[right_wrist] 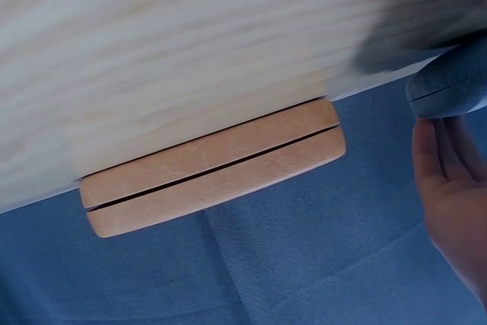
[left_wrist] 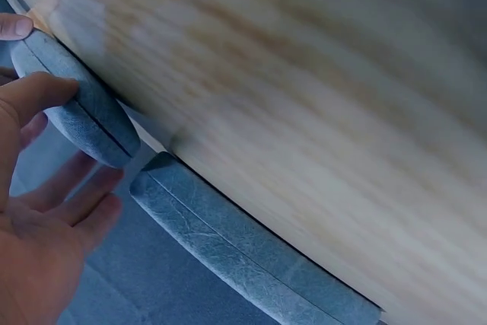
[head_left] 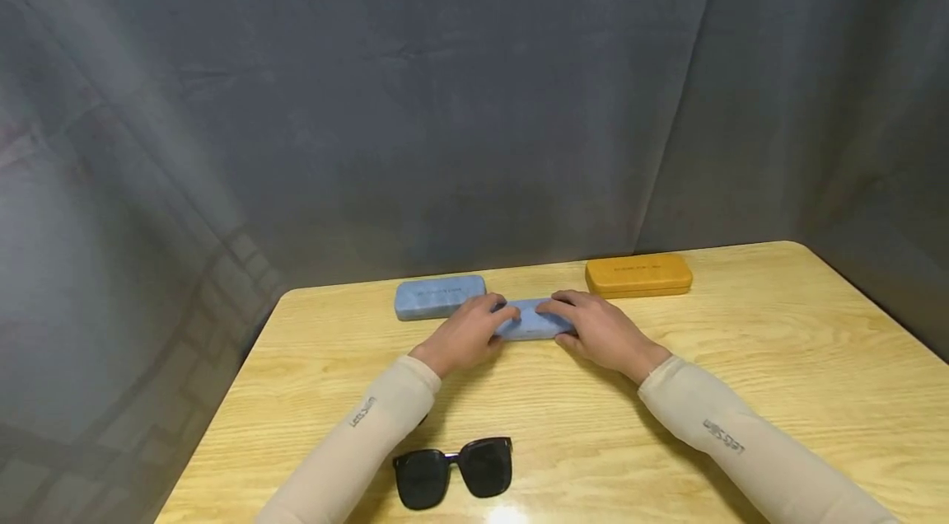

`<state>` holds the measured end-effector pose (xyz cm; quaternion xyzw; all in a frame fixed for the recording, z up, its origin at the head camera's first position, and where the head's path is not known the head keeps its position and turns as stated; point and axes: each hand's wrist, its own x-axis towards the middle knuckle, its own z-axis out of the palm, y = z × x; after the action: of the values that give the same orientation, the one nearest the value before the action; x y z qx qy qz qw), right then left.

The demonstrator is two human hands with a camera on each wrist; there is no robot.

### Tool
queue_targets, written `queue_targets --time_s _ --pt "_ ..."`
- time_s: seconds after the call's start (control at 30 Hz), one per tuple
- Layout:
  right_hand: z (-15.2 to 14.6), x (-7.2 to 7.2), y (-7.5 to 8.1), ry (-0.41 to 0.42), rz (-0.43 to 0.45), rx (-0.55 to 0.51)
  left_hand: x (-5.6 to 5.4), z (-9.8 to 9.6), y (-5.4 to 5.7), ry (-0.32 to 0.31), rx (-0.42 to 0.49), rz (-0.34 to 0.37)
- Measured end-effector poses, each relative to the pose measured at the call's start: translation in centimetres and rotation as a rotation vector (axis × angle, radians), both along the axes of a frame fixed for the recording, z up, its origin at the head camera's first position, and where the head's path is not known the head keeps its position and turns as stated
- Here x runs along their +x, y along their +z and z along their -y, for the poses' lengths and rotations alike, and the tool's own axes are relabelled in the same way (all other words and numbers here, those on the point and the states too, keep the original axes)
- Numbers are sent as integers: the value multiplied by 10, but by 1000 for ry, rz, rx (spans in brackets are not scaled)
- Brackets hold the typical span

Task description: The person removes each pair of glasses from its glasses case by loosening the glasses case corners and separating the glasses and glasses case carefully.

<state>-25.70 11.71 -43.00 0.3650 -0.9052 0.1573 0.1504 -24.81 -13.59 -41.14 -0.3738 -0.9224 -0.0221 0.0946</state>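
A blue glasses case (head_left: 530, 321) is held between both hands near the back of the table, its lid closed. My left hand (head_left: 467, 332) grips its left end, the thumb on the front seam in the left wrist view, where the same case (left_wrist: 99, 129) is seen edge-on. The right hand (head_left: 604, 332) holds the right end; its fingers show under the case (right_wrist: 449, 85) in the right wrist view. Another blue glasses case (head_left: 439, 297) lies just left of the left hand. An orange glasses case (head_left: 639, 275) sits behind and right of the right hand, also closed.
Black sunglasses (head_left: 485, 468) lie at the front of the wooden table (head_left: 578, 442), partly beside the left sleeve (head_left: 356, 442). A grey curtain (head_left: 474, 112) hangs behind the table's back edge and along the sides.
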Motion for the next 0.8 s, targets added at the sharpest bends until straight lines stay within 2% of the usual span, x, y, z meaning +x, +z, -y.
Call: queue_targets --time_s 0.17,0.4,0.8 --pt "0 4 1 1 7 15 4 -1 2 28 -2 56" --pt "2 9 3 8 10 6 8 -3 3 64 46 137" --pt "1 18 3 21 11 4 16 -1 5 59 54 150"
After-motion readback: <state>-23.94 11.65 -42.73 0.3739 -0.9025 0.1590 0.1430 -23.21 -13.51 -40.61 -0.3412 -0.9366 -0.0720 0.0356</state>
